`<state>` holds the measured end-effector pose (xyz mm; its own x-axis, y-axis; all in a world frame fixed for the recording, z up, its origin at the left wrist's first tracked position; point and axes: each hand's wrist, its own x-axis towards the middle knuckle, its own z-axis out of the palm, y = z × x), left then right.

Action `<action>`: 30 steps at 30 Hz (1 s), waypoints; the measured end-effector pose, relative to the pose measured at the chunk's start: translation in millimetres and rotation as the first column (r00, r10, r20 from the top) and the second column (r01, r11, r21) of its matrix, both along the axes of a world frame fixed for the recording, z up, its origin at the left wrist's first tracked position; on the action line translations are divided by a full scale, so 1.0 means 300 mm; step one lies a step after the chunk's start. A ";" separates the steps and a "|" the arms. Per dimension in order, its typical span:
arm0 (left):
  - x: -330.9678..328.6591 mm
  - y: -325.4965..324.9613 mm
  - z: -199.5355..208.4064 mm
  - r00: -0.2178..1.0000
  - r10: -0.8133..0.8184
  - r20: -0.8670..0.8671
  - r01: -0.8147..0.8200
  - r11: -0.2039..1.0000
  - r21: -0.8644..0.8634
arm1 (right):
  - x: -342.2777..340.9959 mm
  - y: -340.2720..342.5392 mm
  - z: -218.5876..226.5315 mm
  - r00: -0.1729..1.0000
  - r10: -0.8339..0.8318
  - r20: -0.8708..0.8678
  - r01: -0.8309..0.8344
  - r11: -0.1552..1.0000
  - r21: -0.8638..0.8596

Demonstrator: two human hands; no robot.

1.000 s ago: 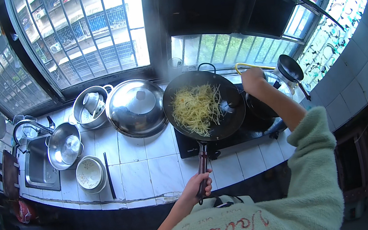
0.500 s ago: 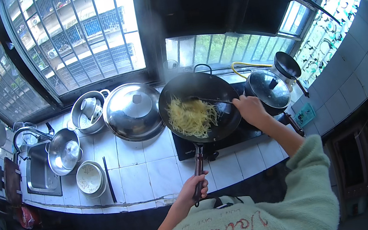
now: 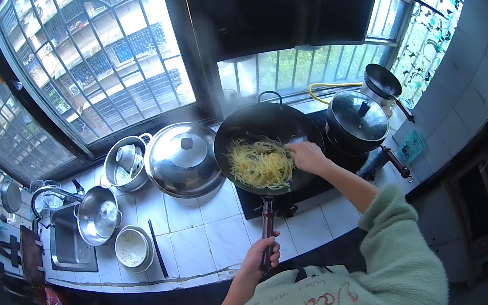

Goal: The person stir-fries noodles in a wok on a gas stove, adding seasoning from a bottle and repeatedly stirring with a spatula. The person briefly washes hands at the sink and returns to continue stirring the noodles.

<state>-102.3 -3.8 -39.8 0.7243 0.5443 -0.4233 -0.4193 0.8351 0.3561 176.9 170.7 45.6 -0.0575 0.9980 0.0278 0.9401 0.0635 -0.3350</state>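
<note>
Our left hand (image 3: 264, 255) gripped the handle (image 3: 268, 221) by the counter's front edge (image 3: 203, 279); we couldn't tell our right hand's (image 3: 309, 156) hold. Cut yellow strips (image 3: 261, 164) lay in the pan (image 3: 252, 123), not dished out yet.

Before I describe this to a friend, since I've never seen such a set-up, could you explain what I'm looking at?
There is no machine here: these are a person's own bare hands, seen from the left one of two wide fisheye cameras worn on the head. That is why the edge of the white tiled counter looks bent. The left hand grips the handle of a black wok containing pale yellow shreds. The right hand is over the wok's right side; what it holds is hard to make out. Left of the wok are a domed metal lid, a metal pot, stacked bowls and dark chopsticks. To its right is a dark pot with a glass lid.
</note>
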 end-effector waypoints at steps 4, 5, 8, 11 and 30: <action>-0.002 -0.002 -0.005 1.000 0.002 0.006 -0.002 1.000 -0.005 | 0.059 -0.215 0.128 0.959 0.191 0.209 -0.176 0.980 -0.091; -0.003 -0.002 -0.005 1.000 0.015 -0.025 -0.016 1.000 -0.024 | 0.081 -0.258 0.177 0.925 0.204 0.320 -0.174 0.978 -0.118; -0.003 0.001 -0.002 0.999 0.009 -0.033 -0.009 1.000 -0.024 | 0.129 -0.366 0.334 0.874 0.187 0.448 -0.139 0.981 -0.138; -0.003 0.000 0.003 1.000 0.004 -0.031 -0.005 1.000 -0.030 | 0.152 -0.454 0.468 0.837 0.155 0.525 -0.078 0.983 -0.166; -0.088 0.063 0.034 0.993 -0.009 -0.114 0.010 1.000 0.012 | 0.133 -0.114 0.318 0.823 0.013 0.567 0.048 0.995 -0.093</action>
<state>-128.6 15.0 -29.5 0.6768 0.5433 -0.4967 -0.3676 0.8341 0.4113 216.8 136.4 141.1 -0.0150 0.9946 -0.1024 0.9665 0.0407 0.2535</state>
